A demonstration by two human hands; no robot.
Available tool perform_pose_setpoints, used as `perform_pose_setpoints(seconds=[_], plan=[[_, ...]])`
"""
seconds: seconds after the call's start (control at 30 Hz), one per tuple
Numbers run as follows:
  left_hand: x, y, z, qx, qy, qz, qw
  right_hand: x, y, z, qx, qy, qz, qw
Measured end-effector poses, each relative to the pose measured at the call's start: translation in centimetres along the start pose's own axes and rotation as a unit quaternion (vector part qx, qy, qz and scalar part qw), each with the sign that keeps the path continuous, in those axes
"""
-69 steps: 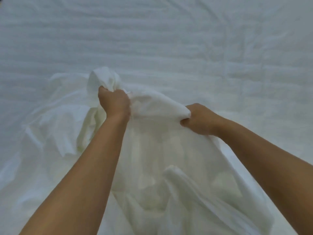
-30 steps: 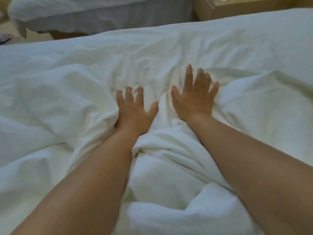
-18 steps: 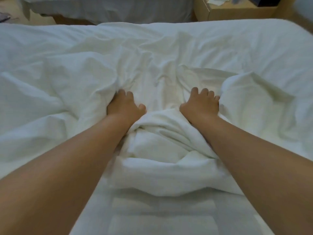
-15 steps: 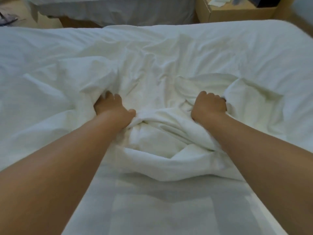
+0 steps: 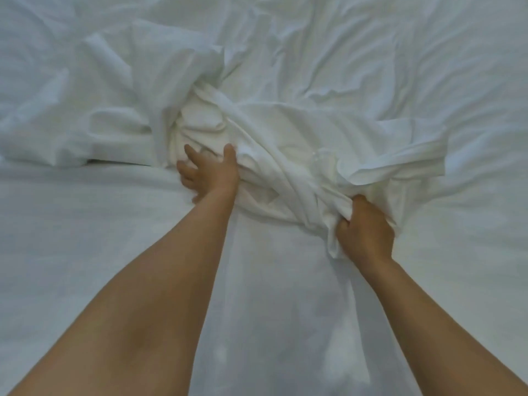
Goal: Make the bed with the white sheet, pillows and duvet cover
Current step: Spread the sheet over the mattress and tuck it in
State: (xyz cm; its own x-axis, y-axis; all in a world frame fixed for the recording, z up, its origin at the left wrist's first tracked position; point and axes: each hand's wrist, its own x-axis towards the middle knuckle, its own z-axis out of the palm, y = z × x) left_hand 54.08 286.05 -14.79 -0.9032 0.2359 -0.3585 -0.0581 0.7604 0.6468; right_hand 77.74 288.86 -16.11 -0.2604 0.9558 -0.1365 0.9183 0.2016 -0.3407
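sheet point(image 5: 285, 144), white, one item, bunched in a loose mound at the centre of the view, its folds trailing off toward 10 and 2 o'clock over a flatter white layer point(image 5: 85, 238) that fills the near half from 6 to 9 o'clock. whether the mound is the sheet or the duvet cover cannot be told; both would look alike. left hand point(image 5: 208, 174): at the mound's 8 o'clock edge, fingers spread and relaxed, touching the cloth, gripping nothing. right hand point(image 5: 364, 230): at the mound's 5 o'clock edge, fingers curled tight round a twisted gather of cloth. handling, judged: light, soft, limp, no stiffness to hold a shape; likely to slip and drag on the layer beneath, and to twist further if pulled by the gather alone. not fragile. best hold, judged: find a hem or corner, one in each hand and well apart, then lift and spread. no hem or corner is plainly visible in the bundle.
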Motion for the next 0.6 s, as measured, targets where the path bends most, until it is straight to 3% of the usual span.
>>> perform_pose_setpoints(seconds=[0.1,0.27,0.37,0.6], plan=[[-1.7,0.9,1.0,-0.078,-0.012,-0.028,0.996,0.0,0.0,0.0,0.007,-0.001,-0.009,1.0],[-2.8,2.5,1.6,0.001,-0.091,-0.01,0.996,-2.7,0.0,-1.3,0.004,-0.037,-0.065,0.997],[-3.5,1.6,-0.7,-0.009,-0.097,0.007,0.995,-6.2,0.4,-2.4,0.076,-0.054,-0.087,0.992],[-14.4,-9.8,-11.4,-0.146,-0.081,-0.041,0.985,-16.2,2.5,-5.7,0.138,-0.235,-0.03,0.962]])
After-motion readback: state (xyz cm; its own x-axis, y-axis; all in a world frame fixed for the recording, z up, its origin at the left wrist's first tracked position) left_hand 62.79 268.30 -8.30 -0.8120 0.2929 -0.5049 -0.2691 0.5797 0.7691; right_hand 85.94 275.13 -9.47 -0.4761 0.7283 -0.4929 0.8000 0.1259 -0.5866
